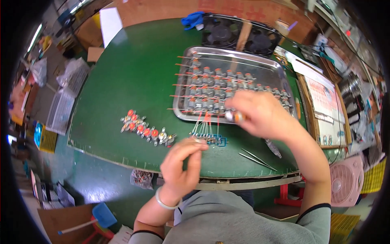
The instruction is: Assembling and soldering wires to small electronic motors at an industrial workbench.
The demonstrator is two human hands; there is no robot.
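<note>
My right hand point(260, 112) is over the front edge of a shiny metal tray point(254, 54), closed on a small silver cylindrical part with an orange end point(236, 117). In the tray, rows of similar silver-and-orange parts point(205, 91) lie along thin red wires that stick out past its left rim. Just in front of the tray is a cluster of small blue parts point(221, 141) with long thin leads. My left hand point(180, 164) has thumb and fingers pinched beside this cluster; what sits between the fingertips is too small to name. Loose red-and-silver parts point(142, 129) lie to the left.
On the green table point(126, 77), tweezers point(258, 160) lie near the front edge. A black double-fan unit point(221, 32) and a blue cloth-like item point(192, 20) stand behind the tray. At right is a wooden-framed board with papers point(325, 101); a pink fan point(346, 181) stands beyond the table.
</note>
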